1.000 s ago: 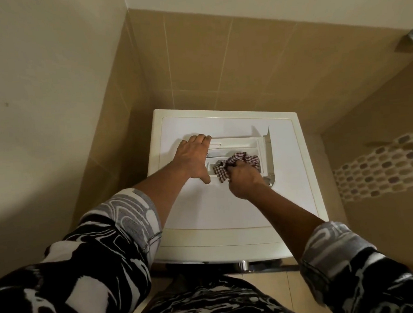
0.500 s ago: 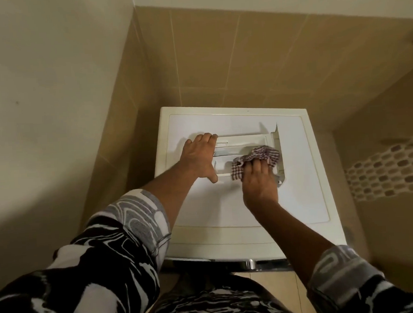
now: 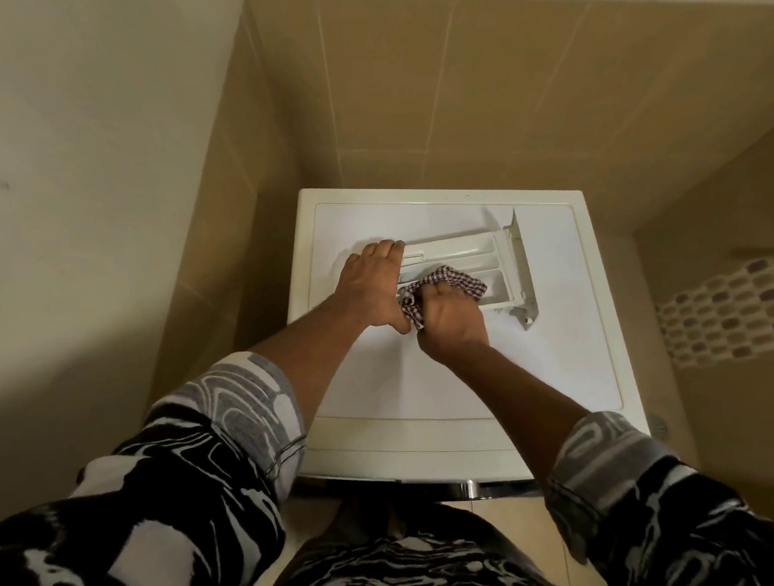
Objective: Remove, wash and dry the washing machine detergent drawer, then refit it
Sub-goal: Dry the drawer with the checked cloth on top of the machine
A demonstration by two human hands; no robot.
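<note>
From the head view, the only one I have, I look down on the flat lid of the white, box-shaped washing machine [image 3: 472,378] standing in a corner of beige tiled wall [image 3: 455,107]. I place everything else against that lid.

The long white plastic detergent drawer [image 3: 459,248] is out of its slot and lies on the lid, in the far half, lengthwise across it. Its front panel [image 3: 520,262] stands on edge at the lid's right side, and its open compartments face up.

My left hand [image 3: 371,289] lies on the drawer's left end. Its fingers are laid out flat and nearly straight over the far edge, gripping nothing, and I judge they are pinning the drawer to the lid.

My right hand [image 3: 452,322] sits at the near side of the drawer, about mid-lid. Its fingers are curled tight round a bunched brown-and-white checked cloth [image 3: 454,282]. The cloth spills into the near compartment, and its tail hangs between my two hands.

Progress, as I judge it: removal is done, since the drawer is free and on the lid. I see no suds and no running water, so washing is probably finished too, though I cannot confirm it. Drying is the step in hand, with the cloth working in one compartment. The other compartments and the outside may need wiping, and refitting the drawer in its slot is left. The slot itself is out of view below the lid's near edge.
</note>
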